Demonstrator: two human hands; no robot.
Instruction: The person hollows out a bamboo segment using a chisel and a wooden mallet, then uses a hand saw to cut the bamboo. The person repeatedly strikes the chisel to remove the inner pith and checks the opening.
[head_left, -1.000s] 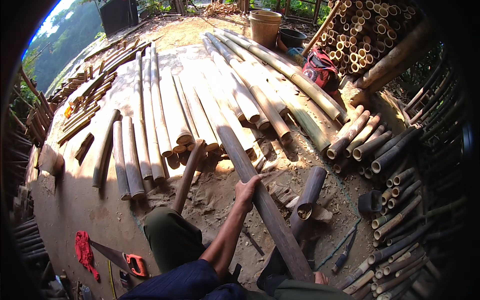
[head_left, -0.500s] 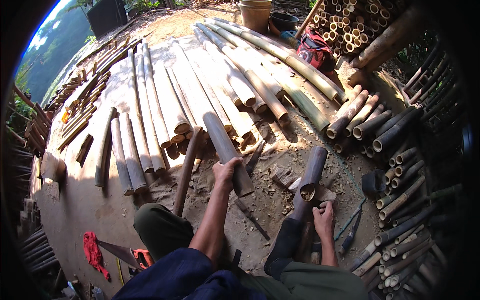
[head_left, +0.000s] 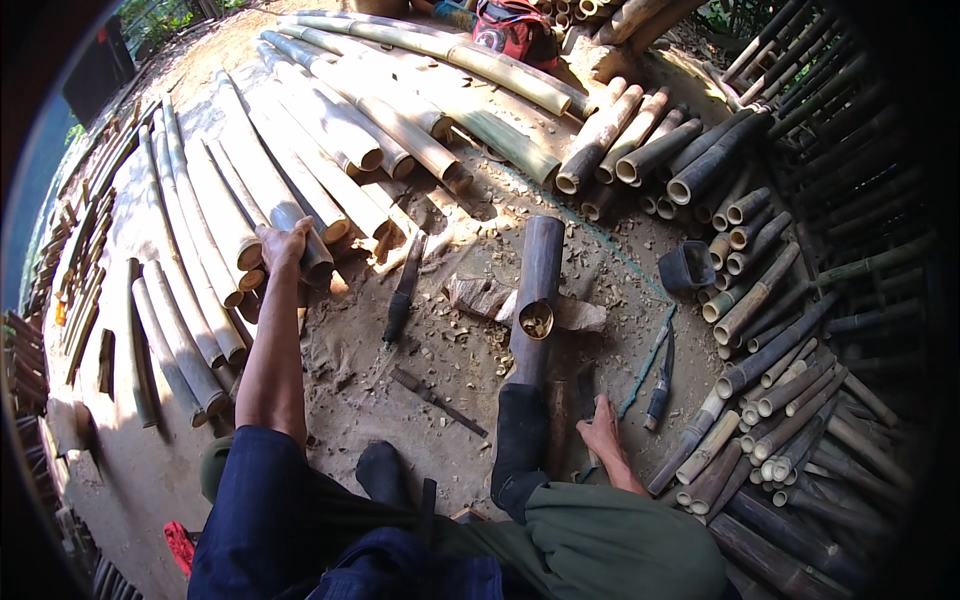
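Observation:
My left hand [head_left: 283, 245] reaches far forward and is closed over the near end of a long split bamboo slat [head_left: 262, 180] that lies in the row of pale slats on the dirt. Beside my knee, my right hand [head_left: 603, 432] rests low on the ground with fingers spread and holds nothing. A short dark bamboo tube [head_left: 540, 280] lies between the hands, its open end facing me. To the left of it lies a dark-handled knife [head_left: 400, 300], and a small chisel-like tool [head_left: 435, 398] is nearer my feet.
Round bamboo poles [head_left: 760, 380] are stacked along the right. Longer green and tan poles [head_left: 470, 70] lie at the back, near a red bag [head_left: 512, 25]. A black cup [head_left: 688, 266] and a blue-handled tool [head_left: 658, 385] sit right of the tube. Wood chips litter the dirt.
My left hand has carried the long slat from in front of me out to the left and laid it among the row of slats. My right hand has dropped to the ground.

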